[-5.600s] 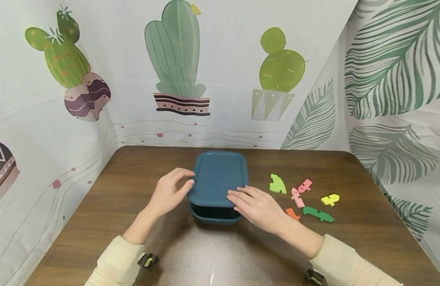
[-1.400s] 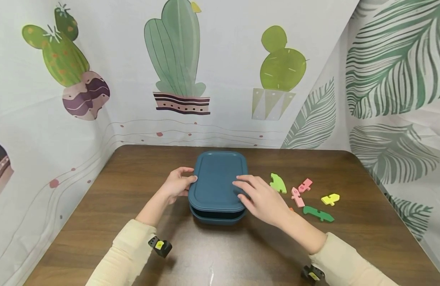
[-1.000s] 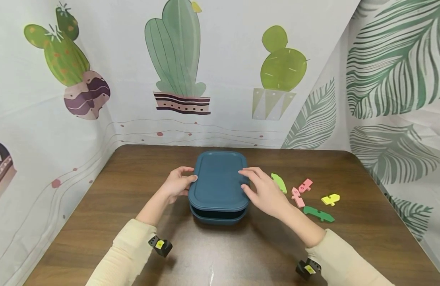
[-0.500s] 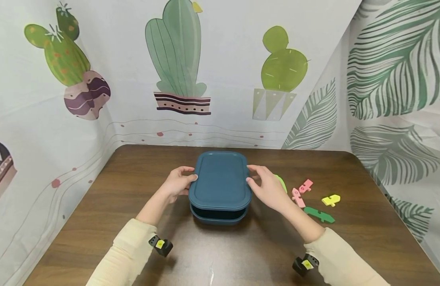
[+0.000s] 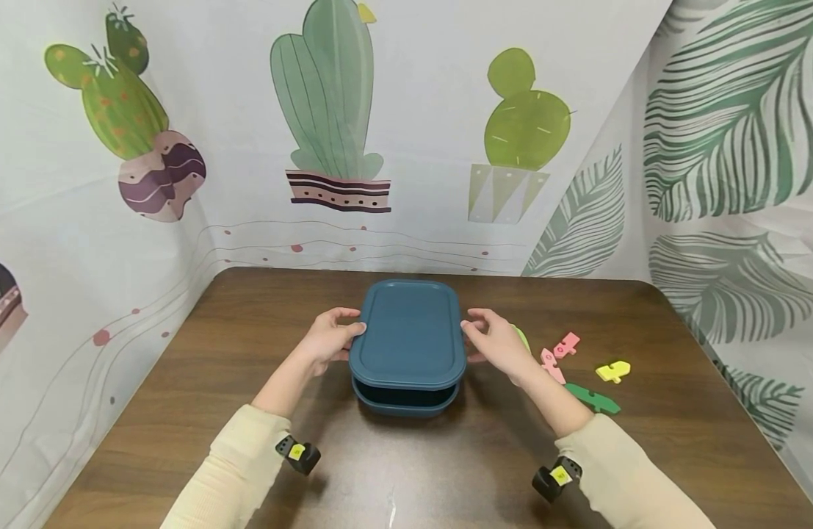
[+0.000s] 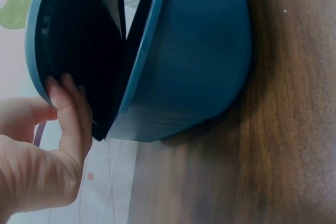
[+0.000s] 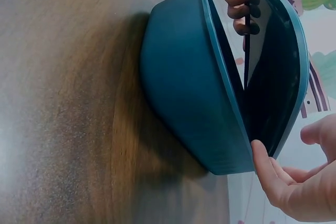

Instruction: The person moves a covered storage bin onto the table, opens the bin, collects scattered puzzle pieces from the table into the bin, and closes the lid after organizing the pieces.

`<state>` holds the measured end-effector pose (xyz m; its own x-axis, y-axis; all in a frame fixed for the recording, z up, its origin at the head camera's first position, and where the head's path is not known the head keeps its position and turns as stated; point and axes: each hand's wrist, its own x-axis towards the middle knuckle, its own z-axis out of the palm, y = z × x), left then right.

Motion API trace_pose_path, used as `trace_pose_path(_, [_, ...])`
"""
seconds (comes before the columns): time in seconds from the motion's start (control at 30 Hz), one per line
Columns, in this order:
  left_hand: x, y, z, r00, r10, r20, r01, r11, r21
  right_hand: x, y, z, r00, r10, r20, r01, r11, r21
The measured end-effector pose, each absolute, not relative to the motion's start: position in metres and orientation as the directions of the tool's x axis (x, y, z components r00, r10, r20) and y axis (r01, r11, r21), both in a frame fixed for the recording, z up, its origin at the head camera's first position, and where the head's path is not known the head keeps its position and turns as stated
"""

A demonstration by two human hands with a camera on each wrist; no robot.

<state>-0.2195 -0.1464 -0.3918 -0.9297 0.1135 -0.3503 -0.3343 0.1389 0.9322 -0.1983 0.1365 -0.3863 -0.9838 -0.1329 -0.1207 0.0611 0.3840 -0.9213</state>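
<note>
A dark blue lid (image 5: 409, 330) sits tilted over a matching blue plastic box (image 5: 406, 408), with its near side raised and a dark gap below. My left hand (image 5: 323, 339) pinches the lid's left edge, thumb above and fingers underneath, as the left wrist view also shows. At the right edge is my right hand (image 5: 501, 344). In the right wrist view its index fingertip is by the box's rim near the lid's corner, and its thumb stands off the lid, apart from the fingers. The inside of the box is too dark to make out.
Flat puzzle pieces lie on the brown table (image 5: 247, 308) at the right: pink (image 5: 567, 344), paler pink (image 5: 551, 364), yellow (image 5: 613, 371), dark green (image 5: 594, 399), and light green (image 5: 521, 336), partly behind my right hand. A cactus-print cloth (image 5: 419, 242) hangs behind.
My left hand has gone from beside the lid to pinching its left edge. My right hand has slid off the lid's top to its right edge, and now covers the orange piece.
</note>
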Motion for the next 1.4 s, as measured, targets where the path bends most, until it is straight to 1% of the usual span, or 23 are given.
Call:
trace_pose_path(0.27, [-0.219,-0.147,-0.392,-0.930,0.114,-0.349,-0.334,0.134,0.933,-0.203,0.133,-0.387,-0.960,-0.154,-0.235,0.175,0.327,-0.929])
trace_pose_path(0.57, [-0.219,-0.147,-0.393,-0.931,0.113,-0.347,-0.333,0.131,0.934,-0.205,0.131,-0.385,-0.938,-0.185,-0.292,0.237,0.269,-0.934])
trace_pose_path(0.8, [-0.218,-0.146,-0.393,-0.931,0.114,-0.346,-0.330,0.138,0.934,-0.207,0.127,-0.384,-0.926,-0.170,-0.336,0.288,0.255,-0.923])
trace_pose_path(1.17, [-0.218,-0.146,-0.392,-0.930,0.110,-0.350,-0.335,0.137,0.932,-0.207,0.125,-0.385,-0.926,-0.165,-0.339,0.296,0.240,-0.925])
trace_pose_path(1.4, [-0.218,-0.146,-0.394,-0.927,0.113,-0.358,-0.343,0.131,0.930,-0.207,0.125,-0.387,-0.931,-0.156,-0.330,0.285,0.257,-0.924])
